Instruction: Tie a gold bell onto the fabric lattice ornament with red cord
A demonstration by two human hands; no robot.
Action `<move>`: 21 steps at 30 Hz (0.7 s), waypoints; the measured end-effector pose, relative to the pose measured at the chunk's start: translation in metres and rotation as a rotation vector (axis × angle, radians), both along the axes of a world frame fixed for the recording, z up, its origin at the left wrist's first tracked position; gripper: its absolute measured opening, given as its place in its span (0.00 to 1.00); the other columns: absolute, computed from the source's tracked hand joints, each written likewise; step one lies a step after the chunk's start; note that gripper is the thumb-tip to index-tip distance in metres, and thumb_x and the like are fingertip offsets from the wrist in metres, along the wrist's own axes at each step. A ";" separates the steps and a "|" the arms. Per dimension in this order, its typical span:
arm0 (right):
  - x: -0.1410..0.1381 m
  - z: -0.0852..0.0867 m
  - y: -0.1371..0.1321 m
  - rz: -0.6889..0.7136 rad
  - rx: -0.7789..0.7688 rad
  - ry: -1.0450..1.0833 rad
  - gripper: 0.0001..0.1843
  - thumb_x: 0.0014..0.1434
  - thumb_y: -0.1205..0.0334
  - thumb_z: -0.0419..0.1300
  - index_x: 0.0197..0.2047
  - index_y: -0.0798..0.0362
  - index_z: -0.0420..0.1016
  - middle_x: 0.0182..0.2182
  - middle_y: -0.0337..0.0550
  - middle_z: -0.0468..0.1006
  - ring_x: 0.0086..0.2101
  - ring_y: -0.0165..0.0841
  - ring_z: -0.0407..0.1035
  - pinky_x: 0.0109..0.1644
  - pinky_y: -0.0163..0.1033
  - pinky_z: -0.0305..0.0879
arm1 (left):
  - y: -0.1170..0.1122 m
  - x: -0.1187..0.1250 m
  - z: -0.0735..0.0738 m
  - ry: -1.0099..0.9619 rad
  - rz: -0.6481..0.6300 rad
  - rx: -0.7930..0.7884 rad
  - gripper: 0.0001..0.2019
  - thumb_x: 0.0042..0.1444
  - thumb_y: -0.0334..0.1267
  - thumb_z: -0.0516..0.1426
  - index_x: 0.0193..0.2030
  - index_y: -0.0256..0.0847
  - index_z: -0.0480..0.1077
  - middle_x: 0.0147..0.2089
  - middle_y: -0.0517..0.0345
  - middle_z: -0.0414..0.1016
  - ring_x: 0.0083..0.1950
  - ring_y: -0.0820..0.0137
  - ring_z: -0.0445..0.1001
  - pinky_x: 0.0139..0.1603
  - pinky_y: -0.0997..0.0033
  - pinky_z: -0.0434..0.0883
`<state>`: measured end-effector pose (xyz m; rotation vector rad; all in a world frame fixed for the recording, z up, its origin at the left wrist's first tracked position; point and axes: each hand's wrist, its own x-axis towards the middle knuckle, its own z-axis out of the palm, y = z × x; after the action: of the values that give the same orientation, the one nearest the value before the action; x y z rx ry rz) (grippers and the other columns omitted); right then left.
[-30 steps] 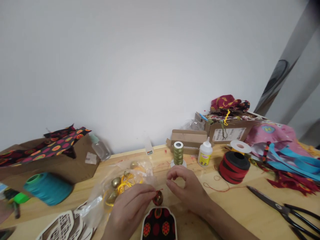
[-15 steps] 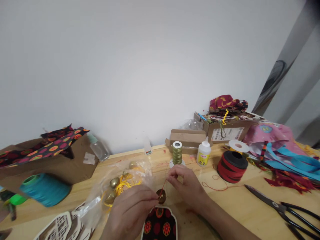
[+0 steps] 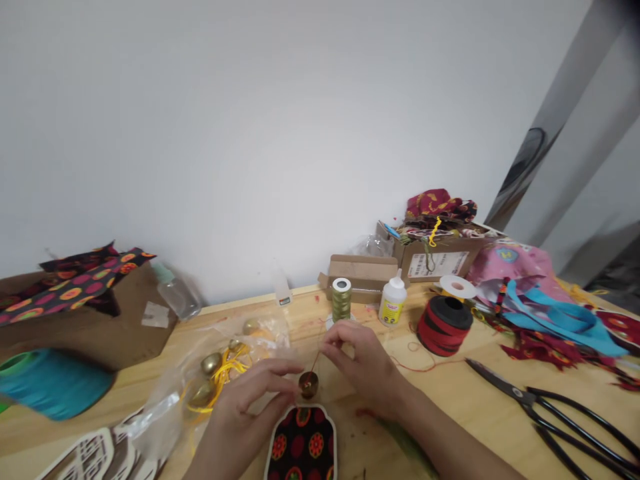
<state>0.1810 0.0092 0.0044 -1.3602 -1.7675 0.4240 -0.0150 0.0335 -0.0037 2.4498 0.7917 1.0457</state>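
Note:
A pinch of my right hand (image 3: 363, 363) holds a thin red thread (image 3: 316, 361). This thread slants down to a small brass bell (image 3: 309, 385), whose dark hollow faces up. Left of the bell is my left hand (image 3: 255, 407), its thumb and forefinger apart, with nothing visible between them. Directly below the bell lies a flat, pale-edged piece covered in black patterned fabric (image 3: 301, 443). A green thread spool (image 3: 341, 300) stands just behind my right hand.
A plastic bag (image 3: 170, 393) with brass bells and yellow cord lies left. Large black scissors (image 3: 525, 398), a red ribbon roll (image 3: 444, 327) and a glue bottle (image 3: 393, 303) are right. A teal thread cone (image 3: 60, 383) and cardboard box (image 3: 150, 340) stand far left.
My left thumb and forefinger have parted and drawn back from the bell, whose hollow now shows. My right hand still pinches the thread. The whole view has shifted to the right.

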 end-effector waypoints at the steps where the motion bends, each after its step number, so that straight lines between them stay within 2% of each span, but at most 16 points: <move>1: 0.001 0.004 -0.002 0.050 0.008 -0.008 0.07 0.53 0.66 0.56 0.25 0.54 0.70 0.23 0.36 0.70 0.28 0.28 0.63 0.34 0.32 0.58 | 0.000 0.001 -0.004 -0.008 0.043 -0.074 0.05 0.48 0.30 0.56 0.26 0.44 0.71 0.37 0.57 0.77 0.39 0.67 0.75 0.38 0.69 0.72; 4: 0.000 0.016 -0.009 0.204 0.022 -0.056 0.06 0.53 0.65 0.56 0.25 0.54 0.71 0.23 0.37 0.72 0.28 0.28 0.64 0.34 0.32 0.58 | -0.003 0.007 -0.012 -0.075 0.073 -0.312 0.04 0.47 0.33 0.57 0.24 0.43 0.71 0.41 0.55 0.77 0.41 0.64 0.74 0.40 0.67 0.72; 8: -0.003 0.024 -0.014 0.282 0.045 -0.139 0.06 0.53 0.65 0.57 0.27 0.54 0.73 0.24 0.38 0.73 0.29 0.28 0.65 0.34 0.31 0.58 | -0.010 0.015 -0.012 -0.132 0.038 -0.537 0.02 0.45 0.34 0.58 0.25 0.42 0.73 0.28 0.59 0.78 0.31 0.68 0.75 0.33 0.73 0.72; 10: -0.002 0.026 -0.014 0.259 0.032 -0.151 0.05 0.52 0.66 0.57 0.26 0.55 0.73 0.24 0.38 0.72 0.28 0.28 0.65 0.33 0.30 0.58 | -0.013 0.018 -0.011 -0.150 0.050 -0.605 0.02 0.45 0.34 0.59 0.25 0.42 0.73 0.25 0.60 0.78 0.28 0.70 0.75 0.31 0.75 0.71; 14: 0.007 0.031 -0.015 0.107 -0.053 -0.193 0.07 0.52 0.63 0.56 0.26 0.53 0.73 0.23 0.38 0.73 0.27 0.29 0.66 0.31 0.32 0.58 | -0.016 0.022 -0.010 -0.275 0.096 -0.818 0.03 0.43 0.35 0.60 0.24 0.39 0.73 0.24 0.59 0.78 0.25 0.71 0.74 0.26 0.75 0.70; 18: 0.013 0.028 -0.032 0.023 -0.324 -0.552 0.08 0.43 0.57 0.62 0.22 0.53 0.75 0.22 0.45 0.76 0.26 0.36 0.67 0.29 0.37 0.58 | -0.016 0.026 -0.009 -0.416 0.123 -1.001 0.04 0.41 0.35 0.62 0.22 0.37 0.71 0.22 0.59 0.77 0.22 0.74 0.71 0.24 0.78 0.67; 21: 0.013 0.015 -0.049 0.030 -0.451 -0.691 0.05 0.40 0.62 0.62 0.24 0.54 0.76 0.26 0.49 0.76 0.29 0.40 0.68 0.30 0.38 0.59 | -0.015 0.027 -0.010 -0.514 0.136 -1.094 0.06 0.39 0.35 0.63 0.21 0.37 0.70 0.23 0.58 0.78 0.23 0.74 0.72 0.24 0.79 0.67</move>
<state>0.1945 -0.0397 0.0197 -1.9650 -2.3428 0.4122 0.0122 0.0186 -0.0136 1.1684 0.9863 0.8688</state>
